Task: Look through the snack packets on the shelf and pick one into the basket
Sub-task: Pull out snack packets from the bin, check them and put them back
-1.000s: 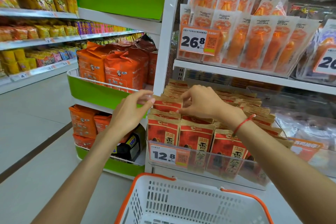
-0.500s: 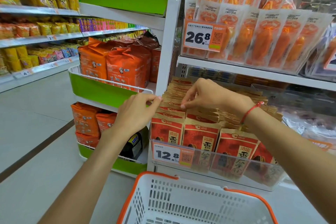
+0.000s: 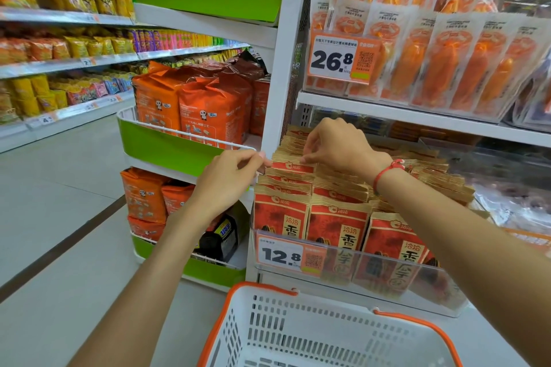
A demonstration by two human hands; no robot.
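Rows of red and brown snack packets (image 3: 337, 223) stand upright in a clear-fronted shelf bin with a 12.8 price tag (image 3: 280, 255). My left hand (image 3: 229, 179) pinches the left top corner of one packet (image 3: 290, 165) a few rows back. My right hand (image 3: 337, 146), a red string on its wrist, pinches the same packet's top edge from the right. That packet stands slightly higher than its neighbours. A white basket (image 3: 298, 334) with orange handles sits below the shelf, with nothing visible inside it.
Pale packets of orange snacks (image 3: 441, 68) fill the shelf above, behind a 26.8 tag. Left of the white upright, green racks hold orange bags (image 3: 190, 107). An aisle with more snack shelves (image 3: 59, 48) runs off to the left.
The view has shifted slightly. Both hands have moved a row or two further back along the packets, still fingering their top edges.
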